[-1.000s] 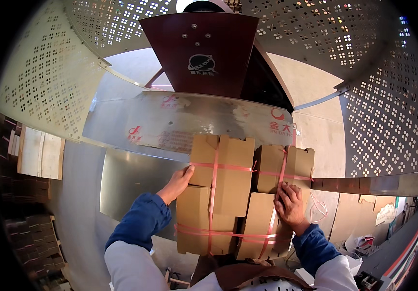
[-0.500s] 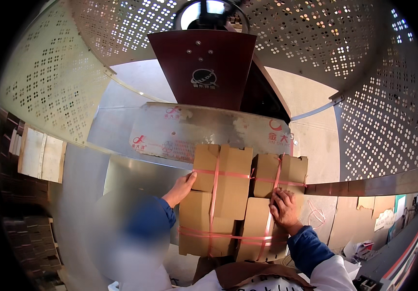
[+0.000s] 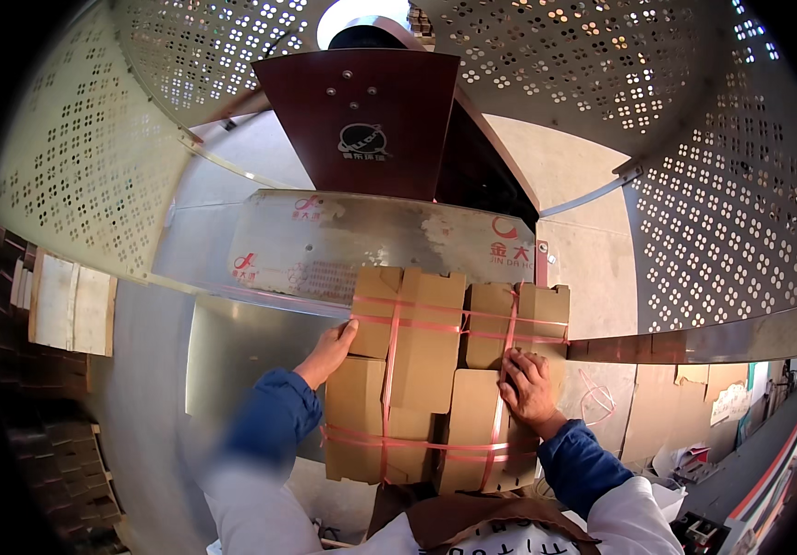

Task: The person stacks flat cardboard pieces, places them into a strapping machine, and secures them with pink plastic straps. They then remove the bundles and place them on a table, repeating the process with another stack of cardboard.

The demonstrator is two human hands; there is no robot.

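In front of me stands a bundle of brown cardboard pieces (image 3: pixel 428 347), packed in side-by-side stacks with a dark gap between them. Pink straps (image 3: pixel 389 370) cross it lengthwise and crosswise. My left hand (image 3: pixel 329 351) grips the bundle's left edge, thumb near the upper side and fingers partly hidden behind the board. On the right stack lies my right hand (image 3: pixel 532 392), its fingers bent beside and over the lengthwise strap. Whether they hook under the strap I cannot tell.
Beyond the bundle is a worn metal plate (image 3: pixel 380 236) below a dark red machine panel (image 3: pixel 357 129). Perforated metal guards (image 3: pixel 731 203) curve around. Stacked brown cardboard (image 3: pixel 52 458) stands at far left. A loose pink strap (image 3: pixel 597 396) lies at right.
The whole view has shifted slightly, so the bundle, hands and machine appear further left and a little higher. Both hands keep their places on the bundle. The upper crosswise strap now shows as two lines.
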